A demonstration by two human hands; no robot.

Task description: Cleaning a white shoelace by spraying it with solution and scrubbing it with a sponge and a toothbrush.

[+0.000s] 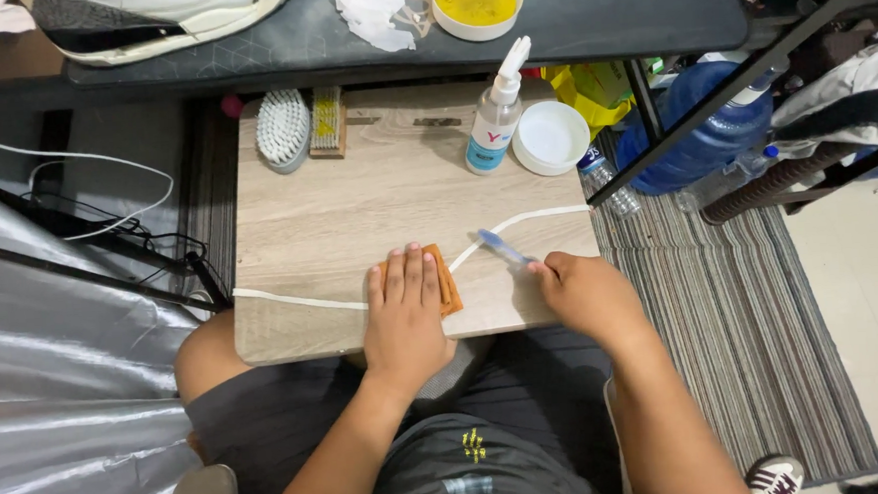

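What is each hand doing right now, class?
Left hand: open, flat on the orange cloth over the white lace.
Right hand: closed on a blue toothbrush.

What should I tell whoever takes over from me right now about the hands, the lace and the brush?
Left hand: flat, pressing the orange cloth onto the wooden board.
Right hand: grip closed on a small blue brush, bristle end at the white lace.
The lace runs across the board, passing under the cloth and left hand.
Spray bottle, white lid and two larger brushes stand at the far edge.
Whether the lace is clean cannot be told.
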